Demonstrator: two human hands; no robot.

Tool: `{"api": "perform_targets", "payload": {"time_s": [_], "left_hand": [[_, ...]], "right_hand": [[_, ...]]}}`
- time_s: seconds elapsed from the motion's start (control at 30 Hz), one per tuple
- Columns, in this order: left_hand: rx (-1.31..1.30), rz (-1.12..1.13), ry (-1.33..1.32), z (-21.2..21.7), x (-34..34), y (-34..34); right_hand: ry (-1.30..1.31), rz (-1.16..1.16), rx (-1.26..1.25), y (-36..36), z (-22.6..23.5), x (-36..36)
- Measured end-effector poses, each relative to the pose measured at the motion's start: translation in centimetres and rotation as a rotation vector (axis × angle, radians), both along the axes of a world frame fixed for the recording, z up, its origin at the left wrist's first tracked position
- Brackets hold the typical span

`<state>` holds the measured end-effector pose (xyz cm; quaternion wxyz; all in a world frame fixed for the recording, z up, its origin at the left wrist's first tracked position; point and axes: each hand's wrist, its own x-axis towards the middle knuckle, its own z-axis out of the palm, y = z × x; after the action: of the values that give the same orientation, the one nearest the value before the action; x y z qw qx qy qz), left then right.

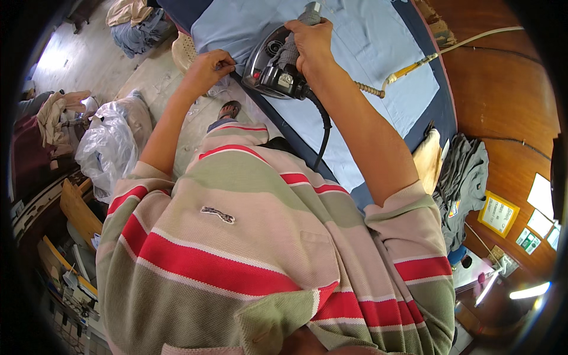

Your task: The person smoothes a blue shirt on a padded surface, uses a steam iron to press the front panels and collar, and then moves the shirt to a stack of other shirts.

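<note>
My right hand (pixel 312 44) is wrapped round the grey padded handle of a steam iron (pixel 273 83). The iron rests on light blue cloth (pixel 408 89), which lies over a dark blue padded ironing table (pixel 447 97). Close to the iron's left side, my left hand (pixel 207 70) has its fingers pinched together at the edge of the cloth. The fingertips partly hide what they grip. A black cord (pixel 326 121) hangs from the back of the iron.
A hose with a yellow section (pixel 408 70) runs from the right towards the iron. On the left stand a plastic-wrapped bundle (pixel 112 139) and piles of clothes (pixel 136 32). A perforated cream chair (pixel 182 52) is beside the table. Dark garments (pixel 464 183) hang at right.
</note>
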<state>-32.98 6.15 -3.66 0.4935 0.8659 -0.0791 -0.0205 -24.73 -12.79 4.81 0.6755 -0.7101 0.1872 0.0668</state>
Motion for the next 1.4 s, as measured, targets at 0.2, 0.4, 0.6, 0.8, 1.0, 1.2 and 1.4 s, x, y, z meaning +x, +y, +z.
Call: {"api": "perform_targets", "payload": {"time_s": [0.2, 0.4, 0.6, 0.8, 1.0, 1.2, 1.4], "left_hand": [[0.026, -0.008, -0.019, 0.4, 0.0, -0.3], [0.015, -0.014, -0.101, -0.8, 0.0, -0.2], [0.075, 0.035, -0.052, -0.1, -0.2, -0.6], [0.321, 0.071, -0.584, 1.6, -3.4, -6.4], [0.051, -1.045, -0.616, 3.3, -10.0, -19.6], [0.332, -1.033, -0.750, -0.3, -14.6, -27.8], [0.394, -1.037, -0.680, -1.0, -17.5, -28.3]], "right_hand": [[-0.120, 0.246, -0.196, -3.3, -0.3, 3.1], [-0.066, 0.744, -0.432, -10.7, 1.2, 2.1], [0.135, 0.964, -0.326, -13.3, 4.8, -5.5], [0.010, 1.047, -0.499, -14.8, 4.8, -8.3], [-0.080, 0.941, -0.509, -17.4, 4.0, -7.5], [-0.044, 1.003, -0.516, -20.3, 5.1, -6.9], [0.035, 0.816, -0.435, -25.4, 4.8, -6.8]]}}
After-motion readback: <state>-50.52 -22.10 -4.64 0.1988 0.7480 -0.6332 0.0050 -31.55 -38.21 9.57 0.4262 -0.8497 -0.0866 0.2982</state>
